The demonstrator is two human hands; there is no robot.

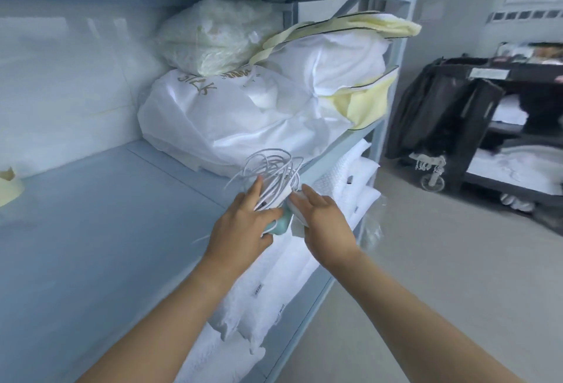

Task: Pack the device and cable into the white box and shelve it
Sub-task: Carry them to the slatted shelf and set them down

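At the front edge of the pale blue shelf (91, 215), my left hand (243, 227) grips a small teal and white device (281, 225), with the thumb round it and the index finger stretched along it. A loose coil of white cable (274, 166) stands up from the device, just above my fingers. My right hand (323, 221) rests with straight fingers on a white piece (297, 210) pressed against the device's right side. I cannot tell whether that piece is the white box or part of the device.
White bagged bedding (231, 120) and cream-edged pillows (359, 56) fill the shelf's back right. Folded white linen (274, 300) is stacked on the shelf below. A black housekeeping cart (475, 126) stands on the grey floor to the right. A cream object (9, 187) lies at the shelf's left.
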